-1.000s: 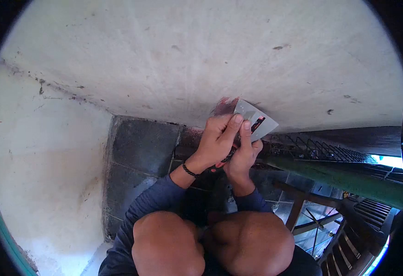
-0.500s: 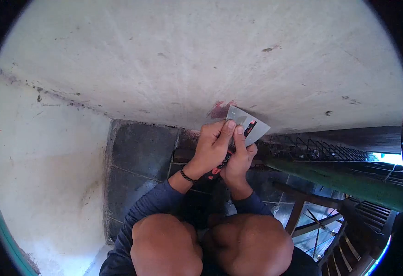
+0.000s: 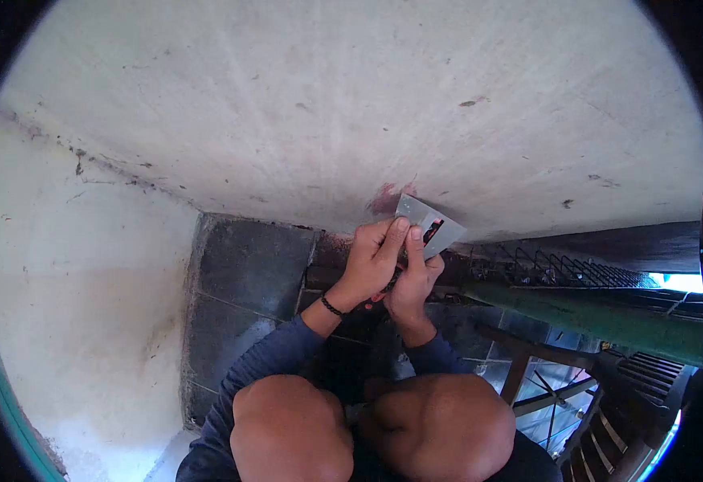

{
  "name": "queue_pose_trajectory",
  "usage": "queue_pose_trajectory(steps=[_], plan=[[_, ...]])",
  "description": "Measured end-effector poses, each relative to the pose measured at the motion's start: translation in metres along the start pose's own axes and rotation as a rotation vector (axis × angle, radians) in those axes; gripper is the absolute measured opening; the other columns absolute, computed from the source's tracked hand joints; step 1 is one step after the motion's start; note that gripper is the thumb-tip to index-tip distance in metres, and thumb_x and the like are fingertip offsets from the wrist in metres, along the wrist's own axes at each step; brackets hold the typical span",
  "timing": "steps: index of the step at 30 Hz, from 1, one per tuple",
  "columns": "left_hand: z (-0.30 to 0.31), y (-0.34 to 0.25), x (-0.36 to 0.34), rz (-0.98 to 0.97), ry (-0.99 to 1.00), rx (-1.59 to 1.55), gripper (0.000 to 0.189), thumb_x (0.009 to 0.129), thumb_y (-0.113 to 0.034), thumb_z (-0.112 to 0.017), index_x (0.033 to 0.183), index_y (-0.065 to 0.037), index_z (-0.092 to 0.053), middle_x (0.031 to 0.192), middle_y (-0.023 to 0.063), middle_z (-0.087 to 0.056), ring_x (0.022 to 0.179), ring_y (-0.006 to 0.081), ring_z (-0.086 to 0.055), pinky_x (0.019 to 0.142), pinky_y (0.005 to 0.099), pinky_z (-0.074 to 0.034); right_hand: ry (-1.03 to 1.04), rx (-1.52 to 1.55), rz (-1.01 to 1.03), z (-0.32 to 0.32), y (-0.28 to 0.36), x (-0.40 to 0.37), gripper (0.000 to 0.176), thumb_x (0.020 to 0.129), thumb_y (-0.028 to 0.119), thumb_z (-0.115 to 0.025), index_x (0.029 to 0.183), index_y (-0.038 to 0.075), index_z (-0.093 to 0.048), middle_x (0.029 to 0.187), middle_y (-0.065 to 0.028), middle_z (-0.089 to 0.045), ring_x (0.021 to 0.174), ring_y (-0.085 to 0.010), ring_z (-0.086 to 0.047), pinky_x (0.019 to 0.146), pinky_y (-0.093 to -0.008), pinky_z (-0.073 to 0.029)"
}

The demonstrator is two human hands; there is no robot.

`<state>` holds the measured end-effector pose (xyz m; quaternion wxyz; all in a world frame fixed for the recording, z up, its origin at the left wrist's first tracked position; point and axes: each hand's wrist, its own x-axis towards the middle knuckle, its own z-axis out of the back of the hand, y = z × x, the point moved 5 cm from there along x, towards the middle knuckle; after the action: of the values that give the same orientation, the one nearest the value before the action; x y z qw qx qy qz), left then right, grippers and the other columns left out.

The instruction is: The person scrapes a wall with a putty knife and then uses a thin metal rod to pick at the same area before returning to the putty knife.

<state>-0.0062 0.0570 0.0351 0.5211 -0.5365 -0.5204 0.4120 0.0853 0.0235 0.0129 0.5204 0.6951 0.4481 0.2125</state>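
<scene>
Both hands are closed on a putty knife [image 3: 448, 234] with a wide grey metal blade and a dark label. My left hand [image 3: 374, 255] presses its thumb on the blade's left side; a dark braided band circles that wrist. My right hand [image 3: 414, 285] wraps round the lower part, its thumb on the blade near the label. A little of the red and black handle [image 3: 378, 296] shows between the hands; the rest is hidden. The blade's far edge lies at the pale wall [image 3: 287, 136], beside a reddish scraped patch [image 3: 384, 198]. Whether it touches cannot be told.
Dark floor tiles [image 3: 247, 261] lie at the wall's foot, left of my hands. A green beam [image 3: 592, 317] and a black wire rack [image 3: 560, 265] stand close on the right. Below them is a dark wooden chair [image 3: 629, 394]. My bent knees [image 3: 291, 430] are in front.
Both hands and the putty knife have shifted slightly. The blade is tilted a little differently and less of the handle shows. The view has moved slightly too.
</scene>
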Motion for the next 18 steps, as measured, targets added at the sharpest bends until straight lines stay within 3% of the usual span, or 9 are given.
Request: queue_pose_trajectory(steps=[5,13,18], plan=[[-0.001,-0.005,0.000,0.060,0.041,0.013,0.038,0.098,-0.027,-0.044,0.082,0.003,-0.061,0.066,0.0031,-0.060,0.063,0.0068,-0.049,0.055,0.0273,-0.041,-0.012,-0.019,-0.013,0.001,0.003,-0.004,0.018,0.090,0.020,-0.061,0.090,0.002,-0.064,0.086,-0.0011,-0.063,0.078,-0.0075,-0.053,0.069,-0.0249,-0.043],[-0.001,-0.010,0.003,0.013,0.038,0.020,0.037,0.098,-0.025,-0.045,0.084,0.004,-0.061,0.066,0.0042,-0.060,0.064,0.0069,-0.050,0.055,0.0265,-0.042,-0.026,-0.021,-0.049,-0.004,0.011,-0.008,0.021,0.089,0.022,-0.062,0.091,0.002,-0.062,0.086,-0.0027,-0.061,0.075,-0.0081,-0.056,0.065,-0.0251,-0.045],[0.000,-0.047,0.019,-0.119,0.092,0.121,0.036,0.097,-0.025,-0.046,0.080,0.004,-0.059,0.062,0.0067,-0.057,0.061,0.0069,-0.049,0.053,0.0261,-0.041,0.016,0.031,0.112,-0.027,0.047,-0.002,0.022,0.090,0.023,-0.061,0.088,0.001,-0.063,0.083,-0.0015,-0.062,0.073,-0.0077,-0.055,0.064,-0.0242,-0.043]])
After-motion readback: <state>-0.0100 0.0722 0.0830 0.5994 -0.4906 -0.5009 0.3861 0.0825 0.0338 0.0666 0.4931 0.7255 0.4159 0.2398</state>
